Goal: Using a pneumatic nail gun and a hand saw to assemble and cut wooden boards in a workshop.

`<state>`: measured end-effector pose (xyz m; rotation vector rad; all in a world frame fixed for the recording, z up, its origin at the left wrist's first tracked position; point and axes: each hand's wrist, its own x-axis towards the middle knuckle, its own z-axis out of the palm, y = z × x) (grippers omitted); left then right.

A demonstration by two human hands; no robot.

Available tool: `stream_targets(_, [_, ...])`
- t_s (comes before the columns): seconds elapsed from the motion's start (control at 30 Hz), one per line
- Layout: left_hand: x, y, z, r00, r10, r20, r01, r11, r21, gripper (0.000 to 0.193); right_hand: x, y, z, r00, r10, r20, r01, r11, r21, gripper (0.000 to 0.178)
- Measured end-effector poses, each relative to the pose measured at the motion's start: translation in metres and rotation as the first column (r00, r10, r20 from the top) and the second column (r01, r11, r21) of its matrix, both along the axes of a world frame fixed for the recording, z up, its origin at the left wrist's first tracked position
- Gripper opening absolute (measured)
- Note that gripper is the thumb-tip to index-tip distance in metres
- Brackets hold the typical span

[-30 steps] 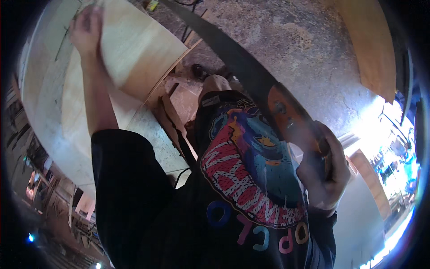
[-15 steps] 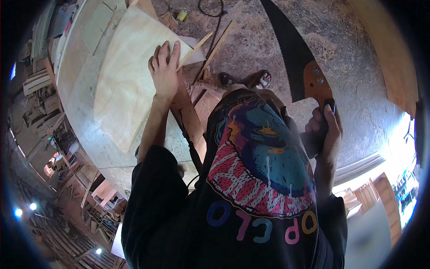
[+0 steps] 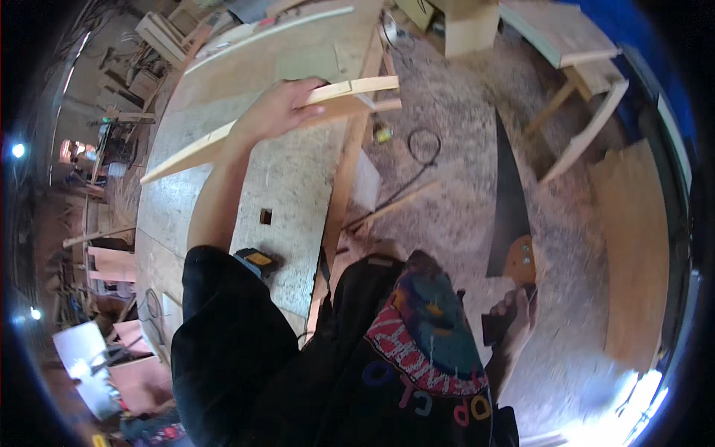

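My left hand [image 3: 277, 112] grips a long pale wooden plank [image 3: 246, 128] and holds it edge-up above the workbench [image 3: 290, 179]. The plank runs from the lower left to the upper right over the bench's edge. My right hand [image 3: 515, 313] hangs at my side, closed on the wooden handle of a hand saw [image 3: 511, 201]. The dark saw blade points away from me over the sawdust floor. My black shirt with a colourful print fills the lower middle of the view.
A yellow and black tape measure [image 3: 255, 260] lies on the bench near my shoulder. A black cable [image 3: 417, 160] loops on the floor. A wooden stool frame [image 3: 573, 97] stands at the upper right, a plywood sheet [image 3: 637, 246] at the right.
The head view has swung. My left hand has taken the flat board up off the bench and now holds it edge-up. The saw in my right hand has dropped lower beside me.
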<state>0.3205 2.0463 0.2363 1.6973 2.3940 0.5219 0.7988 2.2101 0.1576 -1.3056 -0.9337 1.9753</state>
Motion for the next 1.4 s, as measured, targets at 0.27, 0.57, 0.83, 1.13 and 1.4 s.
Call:
stream_targets(0.27, [-0.04, 0.027, 0.014, 0.937, 0.289, -0.195, -0.278, 0.957, 0.083, 0.044, -0.072, -0.003, 0.066, 0.968, 0.25, 0.0, -0.231, 0.895, 0.382, 0.047])
stream_targets(0.57, [-0.094, 0.057, 0.022, 0.927, 0.283, -0.245, -0.251, 0.955, 0.155, 0.045, -0.236, -0.007, 0.053, 0.915, 0.401, -0.05, -0.288, 0.733, 0.616, 0.038])
stream_targets(0.83, [-0.086, 0.058, 0.018, 0.889, 0.349, -0.296, -0.271, 0.922, 0.275, 0.044, -0.345, -0.017, 0.063, 0.908, 0.369, 0.199, -0.363, 0.453, 0.814, 0.027])
stream_targets(1.13, [-0.086, 0.055, 0.017, 0.883, 0.354, -0.309, -0.245, 0.908, 0.341, 0.042, -0.382, -0.017, 0.065, 0.922, 0.336, 0.193, -0.344, 0.481, 0.806, 0.024])
stream_targets(1.4, [-0.087, 0.057, 0.013, 0.891, 0.363, -0.272, -0.253, 0.896, 0.366, 0.043, -0.389, -0.022, 0.065, 0.924, 0.299, 0.238, -0.359, 0.463, 0.811, 0.03])
